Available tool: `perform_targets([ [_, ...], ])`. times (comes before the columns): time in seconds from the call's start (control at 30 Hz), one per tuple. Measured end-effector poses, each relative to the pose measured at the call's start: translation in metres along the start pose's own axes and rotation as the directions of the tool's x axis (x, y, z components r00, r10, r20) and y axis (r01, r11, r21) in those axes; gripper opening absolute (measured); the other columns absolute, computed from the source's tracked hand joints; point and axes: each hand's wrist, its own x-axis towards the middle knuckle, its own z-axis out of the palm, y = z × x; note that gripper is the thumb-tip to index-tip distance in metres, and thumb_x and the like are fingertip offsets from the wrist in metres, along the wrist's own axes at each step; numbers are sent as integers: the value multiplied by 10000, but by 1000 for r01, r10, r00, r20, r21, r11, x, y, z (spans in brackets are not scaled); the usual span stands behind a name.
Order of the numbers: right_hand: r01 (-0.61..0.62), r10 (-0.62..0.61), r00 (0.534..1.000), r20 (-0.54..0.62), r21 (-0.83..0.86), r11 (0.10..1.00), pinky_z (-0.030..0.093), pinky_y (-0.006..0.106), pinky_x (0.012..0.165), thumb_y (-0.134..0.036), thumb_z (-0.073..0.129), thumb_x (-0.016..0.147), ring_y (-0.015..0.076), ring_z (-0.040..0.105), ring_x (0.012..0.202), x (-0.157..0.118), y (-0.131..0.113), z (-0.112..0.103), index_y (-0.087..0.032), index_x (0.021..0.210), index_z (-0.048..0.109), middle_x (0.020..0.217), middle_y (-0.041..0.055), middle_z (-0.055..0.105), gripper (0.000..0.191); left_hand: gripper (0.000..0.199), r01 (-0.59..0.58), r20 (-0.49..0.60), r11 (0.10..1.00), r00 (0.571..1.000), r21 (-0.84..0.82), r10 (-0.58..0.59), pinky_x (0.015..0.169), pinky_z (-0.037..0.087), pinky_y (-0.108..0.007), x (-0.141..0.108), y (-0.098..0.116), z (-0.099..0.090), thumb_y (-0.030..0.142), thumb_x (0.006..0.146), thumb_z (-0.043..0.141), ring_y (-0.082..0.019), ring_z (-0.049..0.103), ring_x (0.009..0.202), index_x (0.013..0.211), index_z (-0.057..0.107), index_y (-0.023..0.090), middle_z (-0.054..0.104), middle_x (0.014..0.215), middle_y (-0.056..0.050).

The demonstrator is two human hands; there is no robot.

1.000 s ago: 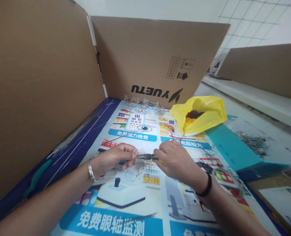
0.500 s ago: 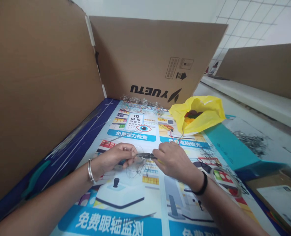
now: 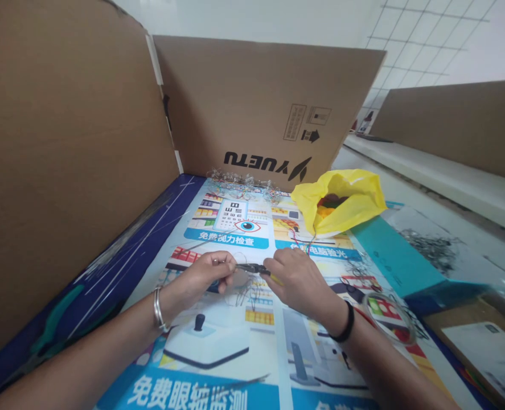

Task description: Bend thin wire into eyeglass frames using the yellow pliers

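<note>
Thin wire (image 3: 249, 293) hangs in loops between my two hands, over the printed sheet (image 3: 230, 336). My left hand (image 3: 212, 273), with a silver bangle at the wrist, pinches the wire between thumb and fingers. Closed around the yellow handles of dark-jawed pliers (image 3: 252, 268) is my right hand (image 3: 297, 279), which has a black band at the wrist. The plier tips point left and reach the fingertips of my left hand. Whether the jaws grip the wire is too small to tell.
Wire pieces (image 3: 247, 185) lie along the back cardboard panel (image 3: 256, 102). A yellow bag (image 3: 354, 199) stands at the back right, near a dark wire pile (image 3: 431, 250). Teal-handled pliers (image 3: 56, 319) lie left. A clear round container (image 3: 391, 319) sits beside my right forearm.
The view has shifted slightly. My hands keep nearly the same pose around the wire and pliers, and the plier jaws look slightly more apart.
</note>
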Motion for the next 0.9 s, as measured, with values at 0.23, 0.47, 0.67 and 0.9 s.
perform_targets([
  [0.23, 0, 0, 1000, 17, 14, 1000, 243, 291, 627, -338, 507, 864, 157, 470, 686, 1, -1, 0, -196, 780, 569, 722, 21, 558, 176, 120, 21, -32, 1000, 999, -18, -22, 459, 294, -189, 1, -3, 3, 224, 784, 533, -57, 435, 445, 689, 530, 152, 545, 582, 18],
  [0.47, -155, 151, 987, 52, 90, 984, 317, 294, 713, -367, 495, 870, 192, 520, 831, 2, 8, 4, -187, 911, 592, 834, 52, 594, 208, 161, 24, -140, 993, 989, -116, -41, 473, 316, -191, 4, -6, 4, 273, 772, 564, -62, 437, 454, 679, 547, 143, 545, 580, 15],
  [0.67, -242, 212, 965, 155, 208, 948, 355, 296, 756, -389, 478, 871, 192, 537, 866, -2, 17, -1, -189, 951, 588, 866, 55, 596, 242, 115, -16, -209, 969, 977, -247, -37, 492, 326, -187, 4, -7, 3, 248, 765, 581, -70, 477, 499, 714, 565, 146, 548, 625, 14],
  [0.9, -252, 219, 960, 174, 199, 947, 350, 295, 774, -351, 507, 858, 188, 535, 879, -6, 12, -2, -185, 950, 598, 865, 55, 596, 210, 128, -22, -217, 961, 975, -275, -40, 509, 341, -192, 2, -4, 7, 246, 761, 589, -67, 478, 504, 688, 559, 145, 546, 631, 17],
])
